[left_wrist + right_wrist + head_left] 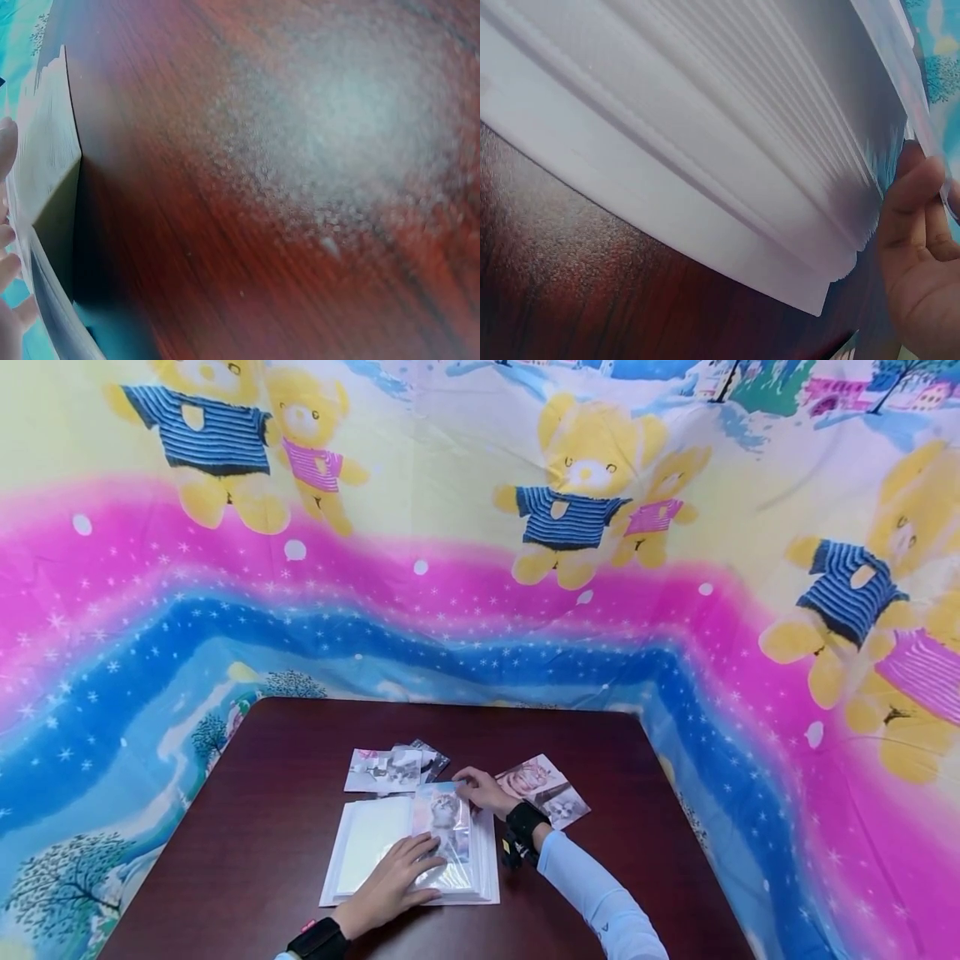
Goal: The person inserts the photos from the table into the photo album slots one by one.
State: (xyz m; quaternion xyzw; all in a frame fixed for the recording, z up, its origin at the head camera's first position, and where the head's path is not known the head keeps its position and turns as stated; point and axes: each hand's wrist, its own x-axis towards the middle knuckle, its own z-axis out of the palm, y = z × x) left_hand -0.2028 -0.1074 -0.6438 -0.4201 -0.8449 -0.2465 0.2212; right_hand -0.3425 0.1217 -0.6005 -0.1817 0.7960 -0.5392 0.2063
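Observation:
A photo album (pixel 334 868) with white pages lies spread on the table, a blank white page on its left. Over its right page lies a kitten photo (pixel 442 808), its upper end sticking out past the page's top edge. With fingers spread, my left hand (pixel 397 881) rests on the lower part of the photo and the clear pocket there. At the photo's upper right corner, my right hand (pixel 483 791) pinches its edge between thumb and fingers. The right wrist view shows the album's stacked page edges (pixel 705 112) beside that hand. Only fingertips of the left hand show in the left wrist view.
Several loose photos (pixel 382 770) lie behind the album to the left. More cat photos (pixel 562 806) lie to the right, partly behind the right hand. The dark wooden table (pixel 247 827) meets a bear-patterned cloth (pixel 450 635) at its back and sides.

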